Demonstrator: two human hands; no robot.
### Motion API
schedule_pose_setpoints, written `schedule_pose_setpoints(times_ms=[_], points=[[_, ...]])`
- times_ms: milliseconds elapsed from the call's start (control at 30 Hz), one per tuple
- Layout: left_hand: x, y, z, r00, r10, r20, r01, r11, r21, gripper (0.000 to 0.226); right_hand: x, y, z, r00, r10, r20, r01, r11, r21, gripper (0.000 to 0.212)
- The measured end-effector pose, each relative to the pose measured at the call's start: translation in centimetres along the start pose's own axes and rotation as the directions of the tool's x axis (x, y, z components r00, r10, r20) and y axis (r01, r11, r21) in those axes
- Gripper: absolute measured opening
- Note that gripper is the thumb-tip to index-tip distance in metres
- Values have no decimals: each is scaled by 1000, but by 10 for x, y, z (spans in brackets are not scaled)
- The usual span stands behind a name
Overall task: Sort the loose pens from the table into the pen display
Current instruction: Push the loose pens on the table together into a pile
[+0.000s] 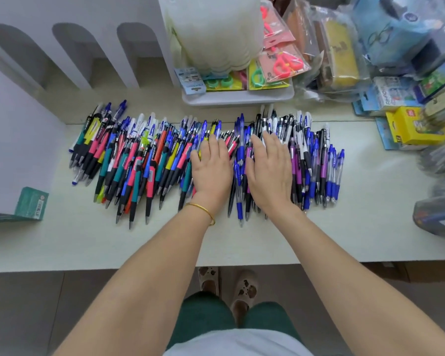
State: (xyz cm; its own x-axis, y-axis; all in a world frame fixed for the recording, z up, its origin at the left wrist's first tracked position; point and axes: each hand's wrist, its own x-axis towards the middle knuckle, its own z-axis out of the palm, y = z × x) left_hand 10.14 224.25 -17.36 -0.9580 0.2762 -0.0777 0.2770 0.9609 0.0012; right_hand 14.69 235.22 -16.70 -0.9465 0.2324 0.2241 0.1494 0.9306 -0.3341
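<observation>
A wide heap of loose pens (pixel 139 160) in many colours lies across the white table (pixel 242 242), tips mostly toward me. My left hand (pixel 211 170) lies flat on the pens near the middle, fingers straight. My right hand (pixel 269 170) lies flat on the blue and black pens just to its right, fingers straight too. Neither hand grips a pen. A white stand with arched slots (pixel 70 47), possibly the pen display, rises at the back left with its slots empty.
A white tray (pixel 237 98) with packaged scissors and a white tub stands behind the pens. Bagged goods and boxes crowd the back right, with a yellow box (pixel 411 127). A teal-edged white box (pixel 31 204) sits at the left. More wrapped packs lie along the right edge.
</observation>
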Motion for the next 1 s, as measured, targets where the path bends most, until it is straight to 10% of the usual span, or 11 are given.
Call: schedule_pose_setpoints(times_ms=[233,467,833,1000], points=[[-40,-47,-5,925,-117,-361,34,973,-229,35,4,-32,13,984,-166,-58,171,981,91,44],[-89,-66,22,953,-141,-269,92,978,-186,18,1,-64,39,889,-335,313,351,937,5,56],[-51,-47,-2,973,-135,-189,57,929,-366,26,12,-42,28,934,-302,191,309,951,-10,38],[-36,-81,-21,906,-36,-422,-110,942,-317,26,22,-57,26,959,-249,135,250,968,12,43]])
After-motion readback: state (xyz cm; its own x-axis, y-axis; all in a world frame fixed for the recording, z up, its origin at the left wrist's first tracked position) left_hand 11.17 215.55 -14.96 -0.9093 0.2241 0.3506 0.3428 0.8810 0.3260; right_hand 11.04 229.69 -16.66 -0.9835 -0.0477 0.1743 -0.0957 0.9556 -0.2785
